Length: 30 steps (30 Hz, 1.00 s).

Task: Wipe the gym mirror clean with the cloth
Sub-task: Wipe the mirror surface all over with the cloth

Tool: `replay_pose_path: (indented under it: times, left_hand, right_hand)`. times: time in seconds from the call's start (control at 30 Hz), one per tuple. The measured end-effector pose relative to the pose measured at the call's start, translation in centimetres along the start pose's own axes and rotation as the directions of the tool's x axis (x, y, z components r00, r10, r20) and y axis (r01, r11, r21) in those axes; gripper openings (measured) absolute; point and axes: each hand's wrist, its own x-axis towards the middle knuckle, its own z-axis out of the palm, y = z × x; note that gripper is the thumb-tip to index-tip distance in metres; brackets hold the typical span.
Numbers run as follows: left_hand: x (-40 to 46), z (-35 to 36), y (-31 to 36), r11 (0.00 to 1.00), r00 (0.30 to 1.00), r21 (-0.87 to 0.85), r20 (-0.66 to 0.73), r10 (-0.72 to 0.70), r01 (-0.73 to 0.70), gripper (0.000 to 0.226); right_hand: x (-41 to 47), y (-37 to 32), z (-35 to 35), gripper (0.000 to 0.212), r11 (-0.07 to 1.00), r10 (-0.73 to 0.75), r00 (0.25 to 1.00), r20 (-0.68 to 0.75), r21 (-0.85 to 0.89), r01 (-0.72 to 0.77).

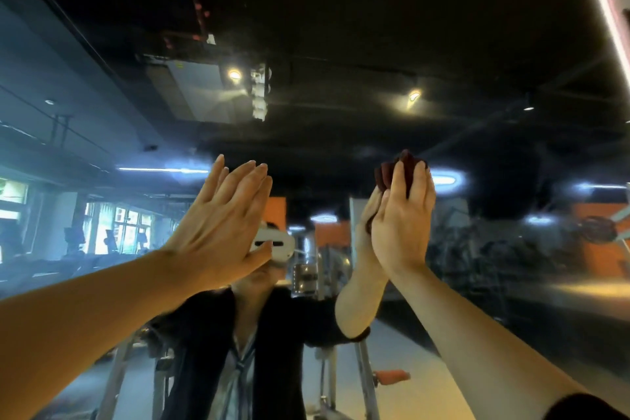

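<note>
1. Large wall-mounted glass gym mirror [494, 249] fills the view, reflecting dark ceiling, spot lights, gym gear.
2. Right hand [404, 222], at about 3 o'clock from frame centre, pressing small bunched dark maroon cloth [399, 165] against the glass; fingers close together and straight-ish over the cloth, thumb tucked behind it, cloth poking out above the fingertips at 12 o'clock.
3. Left hand [223, 215], at about 9 o'clock from the right hand, flat on or just off the mirror, can't tell contact; fingers straight and together, holding nothing.
4. Step in hand, judged: wiping upper mirror area at roughly head height.
5. To do well: spread the cloth flatter for more contact, keep even palm pressure, work overlapping passes.
6. Keep the bare left palm off the glass, otherwise fresh smears likely.
</note>
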Motion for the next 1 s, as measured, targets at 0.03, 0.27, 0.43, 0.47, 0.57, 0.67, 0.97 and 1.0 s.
replay_pose_path:
  times: [0.03,0.27,0.43,0.47,0.57,0.67,0.97,1.0]
  left_hand:
    - [0.0,0.0,-0.4,1.000,1.000,0.007,-0.008,-0.010,0.010,0.088]
    - [-1.7,0.4,-5.3,0.996,0.995,0.022,-0.051,-0.082,0.083,0.086]
    - [-3.7,1.5,-10.5,0.992,0.988,0.008,-0.093,-0.127,0.128,0.091]
    - [-4.2,1.7,-11.5,0.989,0.984,-0.005,-0.099,-0.146,0.146,0.092]
    - [-6.1,2.2,-14.2,0.981,0.973,-0.047,-0.127,-0.194,0.190,0.094]
    - [-8.3,2.3,-16.5,0.967,0.953,-0.093,-0.169,-0.250,0.237,0.088]
    - [-15.7,1.9,-23.5,0.922,0.907,-0.143,-0.178,-0.382,0.360,0.066]
    - [-16.5,2.0,-23.8,0.924,0.909,-0.141,-0.177,-0.377,0.356,0.066]
  right_hand:
    - [0.8,-0.7,0.3,0.055,1.000,-0.022,1.000,0.000,0.006,0.022]
    - [3.5,-8.7,2.9,0.052,0.982,-0.179,0.984,-0.020,0.057,0.180]
    - [4.0,-17.4,4.1,0.061,0.970,-0.243,0.969,0.051,0.015,0.243]
    - [3.9,-19.2,4.3,0.063,0.964,-0.267,0.963,0.047,0.003,0.267]
    - [3.1,-24.3,5.1,0.062,0.939,-0.340,0.940,0.021,-0.037,0.341]
    - [2.0,-29.1,7.3,0.056,0.901,-0.420,0.906,0.049,-0.094,0.423]
    - [-4.0,-39.0,8.7,0.062,0.755,-0.585,0.785,0.203,-0.216,0.619]
    - [-5.1,-39.7,8.3,0.065,0.735,-0.613,0.761,0.212,-0.202,0.648]
